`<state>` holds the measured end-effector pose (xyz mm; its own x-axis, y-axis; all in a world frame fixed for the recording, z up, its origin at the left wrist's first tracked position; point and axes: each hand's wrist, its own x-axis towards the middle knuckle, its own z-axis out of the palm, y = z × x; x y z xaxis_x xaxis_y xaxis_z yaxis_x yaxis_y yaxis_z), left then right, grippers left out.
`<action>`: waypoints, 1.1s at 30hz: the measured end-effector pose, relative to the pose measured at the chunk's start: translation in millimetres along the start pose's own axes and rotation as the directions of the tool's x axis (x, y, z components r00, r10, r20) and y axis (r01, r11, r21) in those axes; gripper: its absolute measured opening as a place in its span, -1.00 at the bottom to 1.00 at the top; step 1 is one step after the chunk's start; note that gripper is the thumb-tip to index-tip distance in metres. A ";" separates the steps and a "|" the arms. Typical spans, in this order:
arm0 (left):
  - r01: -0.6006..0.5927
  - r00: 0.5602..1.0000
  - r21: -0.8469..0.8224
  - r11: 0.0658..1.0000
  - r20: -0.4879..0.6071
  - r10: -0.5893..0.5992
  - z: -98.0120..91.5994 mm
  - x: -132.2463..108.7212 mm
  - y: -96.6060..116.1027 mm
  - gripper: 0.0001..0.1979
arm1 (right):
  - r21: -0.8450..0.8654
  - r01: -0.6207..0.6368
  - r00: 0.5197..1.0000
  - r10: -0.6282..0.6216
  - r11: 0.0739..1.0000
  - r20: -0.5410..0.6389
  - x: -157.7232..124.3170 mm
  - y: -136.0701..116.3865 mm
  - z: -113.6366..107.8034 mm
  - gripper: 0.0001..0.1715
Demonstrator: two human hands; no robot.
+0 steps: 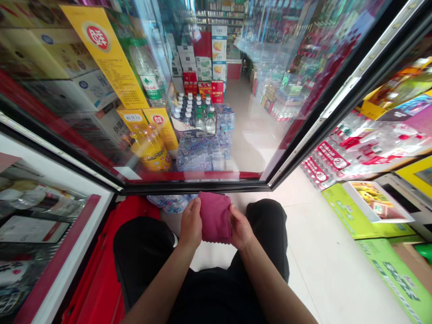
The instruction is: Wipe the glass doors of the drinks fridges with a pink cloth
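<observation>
A folded dark pink cloth (216,218) is held between both hands, above the floor and between my knees. My left hand (191,224) grips its left edge, with the thumb near the top corner. On the opposite edge my right hand (240,226) is closed, its fingers partly hidden behind the cloth. Just beyond the cloth stands a glass door (246,139) with a black frame. Its lower edge is close to the top of the cloth. Shop goods show in or through the glass.
Left of me, a shelf (67,252) holds bottles above a red surface (101,270). Shrink-wrapped bottles (172,202) lie under the door's edge. On the right are green boxes (388,265), an open box (378,202) and red-labelled bottle packs (330,153). Pale tiles (307,243) cover the floor.
</observation>
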<state>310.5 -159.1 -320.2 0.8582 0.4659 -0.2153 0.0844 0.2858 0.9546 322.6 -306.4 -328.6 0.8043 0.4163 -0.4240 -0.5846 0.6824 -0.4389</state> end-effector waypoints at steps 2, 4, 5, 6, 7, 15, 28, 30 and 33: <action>0.014 1.000 0.014 1.000 0.000 -0.014 -0.2 0.2 -0.2 -0.35 | -0.033 0.049 0.998 -0.047 0.998 0.042 -2.5 0.2 1.7 -0.38; 0.030 0.999 0.023 0.999 0.011 -0.030 0.1 -1.4 0.4 -0.35 | -0.080 0.091 0.990 -0.082 0.993 0.115 -5.3 0.9 4.5 -0.37; 0.034 0.999 0.028 0.999 0.020 -0.034 0.3 -2.6 1.0 -0.36 | -0.108 0.103 0.985 -0.086 0.989 0.153 -6.4 1.6 6.1 -0.36; 0.036 0.999 0.035 0.999 0.027 -0.037 0.4 -3.9 1.6 -0.38 | -0.138 0.108 0.980 -0.083 0.985 0.179 -7.1 2.7 7.7 -0.35; 0.036 0.999 0.041 0.999 0.035 -0.037 0.3 -5.1 2.2 -0.40 | -0.164 0.112 0.979 -0.081 0.980 0.186 -7.2 4.2 9.3 -0.34; 0.067 0.995 0.072 0.995 0.070 -0.072 -2.1 5.3 2.8 -0.35 | -0.130 0.163 0.987 -0.163 0.978 0.012 9.3 14.4 8.3 -0.46; 0.150 0.965 0.226 0.962 0.179 -0.192 4.3 18.8 -27.7 -0.09 | -0.092 0.338 0.904 -0.350 0.937 -0.244 3.1 -40.1 -16.1 -0.31; 0.149 0.970 0.234 0.961 0.154 -0.187 5.2 21.1 -33.2 -0.04 | -0.094 0.433 0.839 -0.439 0.896 -0.321 -5.6 -79.3 -17.9 -0.31; 0.115 0.986 0.224 0.968 0.096 -0.140 7.7 21.5 -40.8 -0.04 | -0.143 0.674 0.634 -0.667 0.725 -0.392 -23.8 -154.9 -25.4 -0.39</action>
<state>329.4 -167.2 -362.2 0.8826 0.3389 -0.3257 0.2942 0.1423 0.9451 391.3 -437.4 -270.7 0.8576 -0.4270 -0.2868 0.1031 0.6890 -0.7174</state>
